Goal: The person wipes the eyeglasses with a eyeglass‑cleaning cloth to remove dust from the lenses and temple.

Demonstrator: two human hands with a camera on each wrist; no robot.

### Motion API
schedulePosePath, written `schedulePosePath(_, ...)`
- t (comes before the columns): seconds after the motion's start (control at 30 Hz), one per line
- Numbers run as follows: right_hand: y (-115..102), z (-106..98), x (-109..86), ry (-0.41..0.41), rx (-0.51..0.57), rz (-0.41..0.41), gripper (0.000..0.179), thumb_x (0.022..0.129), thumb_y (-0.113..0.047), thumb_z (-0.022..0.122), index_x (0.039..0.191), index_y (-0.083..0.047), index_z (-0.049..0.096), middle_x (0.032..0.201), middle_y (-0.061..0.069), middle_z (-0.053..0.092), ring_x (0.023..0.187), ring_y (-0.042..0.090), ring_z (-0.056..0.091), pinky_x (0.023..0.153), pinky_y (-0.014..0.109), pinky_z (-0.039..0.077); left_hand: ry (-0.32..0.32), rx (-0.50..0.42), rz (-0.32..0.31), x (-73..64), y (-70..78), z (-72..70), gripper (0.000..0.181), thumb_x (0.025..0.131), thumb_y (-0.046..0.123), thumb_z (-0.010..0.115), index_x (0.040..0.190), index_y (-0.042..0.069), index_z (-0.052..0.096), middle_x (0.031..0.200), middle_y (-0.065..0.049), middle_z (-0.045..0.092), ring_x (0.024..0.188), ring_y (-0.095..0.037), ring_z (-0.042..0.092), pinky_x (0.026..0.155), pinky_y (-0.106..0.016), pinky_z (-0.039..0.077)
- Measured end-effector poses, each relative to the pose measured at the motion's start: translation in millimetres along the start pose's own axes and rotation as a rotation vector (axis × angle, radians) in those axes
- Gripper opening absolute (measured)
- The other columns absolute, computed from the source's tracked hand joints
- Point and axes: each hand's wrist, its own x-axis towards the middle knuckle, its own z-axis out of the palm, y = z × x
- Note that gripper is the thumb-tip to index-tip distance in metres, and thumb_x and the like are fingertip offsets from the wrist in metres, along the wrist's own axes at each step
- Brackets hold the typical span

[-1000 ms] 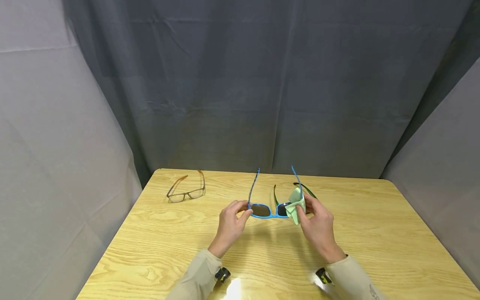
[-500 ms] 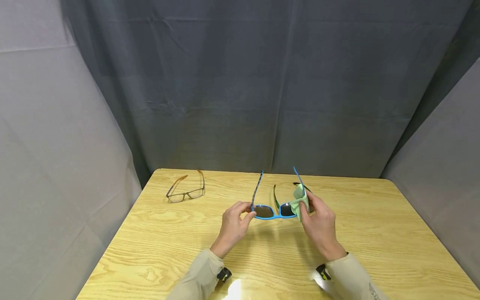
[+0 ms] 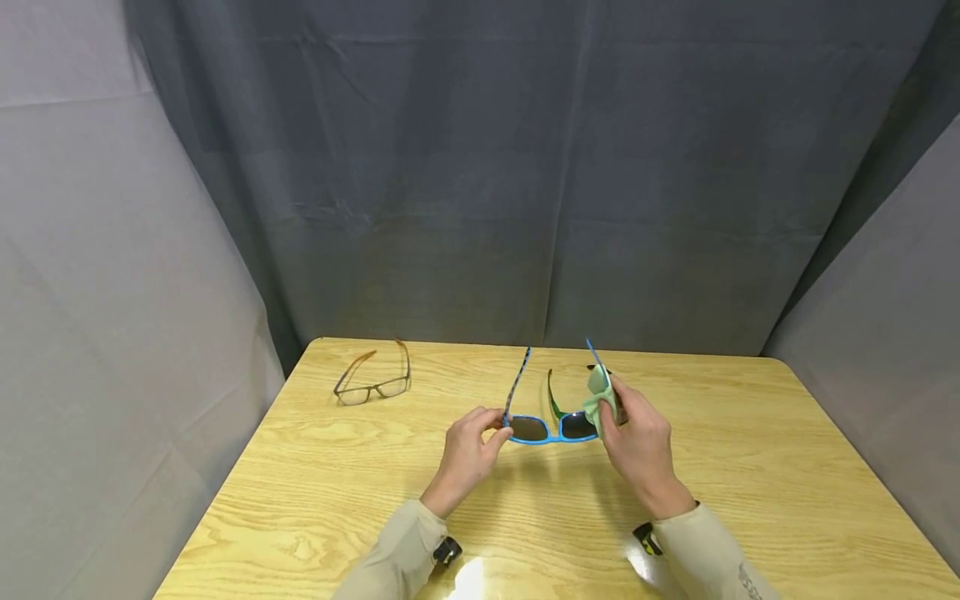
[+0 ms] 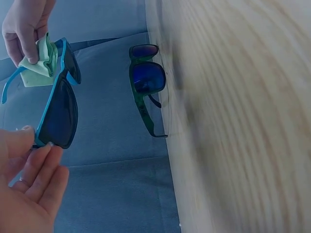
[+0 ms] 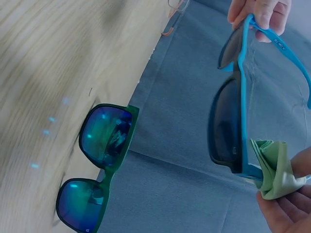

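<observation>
Blue-framed sunglasses (image 3: 553, 438) with dark lenses are held up above the table, temples unfolded and pointing away from me. My left hand (image 3: 468, 457) pinches them at the left hinge corner between thumb and fingers. At the other end my right hand (image 3: 642, 446) grips a folded light-green cloth (image 3: 600, 397), which wraps the right temple near its hinge. In the right wrist view the cloth (image 5: 276, 167) covers that temple's front end, and both lenses are bare. Behind them, green-framed sunglasses (image 4: 148, 77) with mirrored blue lenses stand on the table, partly hidden in the head view.
Thin-framed eyeglasses (image 3: 372, 390) with brownish temples lie open at the table's back left. The wooden table (image 3: 360, 500) ends at a dark grey curtain (image 3: 480, 183). Pale cloth walls (image 3: 112, 333) stand on both sides.
The blue sunglasses have shifted slightly right and lower, with the left hand following. The cloth in my right hand has slid from the right lens outward onto the temple.
</observation>
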Motion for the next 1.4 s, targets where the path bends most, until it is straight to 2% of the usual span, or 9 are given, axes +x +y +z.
schedulePosePath(0.17, -1.3, -2.9, 0.9, -0.006, -0.023, -0.028, 0.037, 0.072, 0.011, 0.070, 0.109, 0.008, 0.063, 0.087, 0.019, 0.067, 0.067, 0.026, 0.063, 0.055, 0.037, 0.052, -0.032, -0.003, -0.013, -2.1, 1.3, 0.8, 0.015, 0.086, 0.011, 0.069, 0.101, 0.007, 0.069, 0.089, 0.000, 0.067, 0.075, -0.010, 0.060, 0.052, -0.019, 0.041)
schedulePosePath(0.37, -1.7, -7.0, 3.7, -0.023, -0.016, -0.049, 0.035, 0.076, 0.009, 0.068, 0.111, 0.009, 0.062, 0.092, 0.022, 0.066, 0.076, 0.032, 0.066, 0.061, 0.040, 0.054, -0.027, 0.004, 0.009, -3.1, 2.3, 1.6, 0.016, 0.085, 0.009, 0.070, 0.100, 0.006, 0.069, 0.088, 0.000, 0.066, 0.066, -0.008, 0.054, 0.051, -0.019, 0.040)
schedulePosePath(0.6, -6.2, -9.9, 7.5, -0.007, -0.004, -0.098, 0.035, 0.076, 0.010, 0.067, 0.110, 0.009, 0.062, 0.090, 0.021, 0.066, 0.074, 0.032, 0.066, 0.059, 0.040, 0.055, -0.046, -0.014, 0.012, -5.8, 2.0, 2.3, 0.016, 0.086, 0.009, 0.070, 0.101, 0.004, 0.069, 0.088, 0.000, 0.065, 0.065, -0.006, 0.053, 0.050, -0.018, 0.040)
schedulePosePath(0.83, -9.1, -10.2, 9.5, 0.009, -0.010, -0.151, 0.037, 0.075, 0.010, 0.066, 0.112, 0.009, 0.062, 0.093, 0.021, 0.066, 0.075, 0.031, 0.066, 0.059, 0.039, 0.055, -0.032, -0.003, 0.035, -6.0, 2.6, 1.4, 0.016, 0.084, 0.007, 0.071, 0.100, 0.004, 0.069, 0.087, 0.000, 0.065, 0.059, -0.005, 0.047, 0.049, -0.018, 0.039)
schedulePosePath(1.07, -11.5, -11.7, 11.0, 0.019, -0.014, -0.163, 0.037, 0.075, 0.009, 0.066, 0.112, 0.009, 0.062, 0.095, 0.022, 0.066, 0.077, 0.034, 0.066, 0.060, 0.042, 0.055, -0.013, 0.042, 0.066, -7.7, 1.7, 1.0, 0.017, 0.083, 0.010, 0.071, 0.100, 0.006, 0.070, 0.084, 0.000, 0.063, 0.055, -0.003, 0.042, 0.049, -0.017, 0.038)
schedulePosePath(1.27, -12.8, -14.1, 14.1, 0.027, -0.027, -0.176, 0.038, 0.074, 0.010, 0.066, 0.112, 0.009, 0.062, 0.094, 0.022, 0.066, 0.077, 0.035, 0.066, 0.061, 0.042, 0.055, -0.009, 0.066, 0.110, -6.8, 1.4, 1.4, 0.019, 0.082, 0.009, 0.072, 0.101, 0.006, 0.070, 0.085, 0.000, 0.063, 0.058, -0.004, 0.046, 0.051, -0.016, 0.039)
schedulePosePath(1.4, -12.9, -14.4, 15.8, 0.028, -0.026, -0.173, 0.037, 0.075, 0.009, 0.066, 0.111, 0.009, 0.062, 0.092, 0.022, 0.066, 0.073, 0.033, 0.065, 0.058, 0.041, 0.054, -0.013, 0.089, 0.126, -6.6, 1.7, 1.7, 0.020, 0.081, 0.009, 0.073, 0.101, 0.007, 0.070, 0.085, 0.000, 0.063, 0.064, -0.007, 0.053, 0.054, -0.017, 0.042)
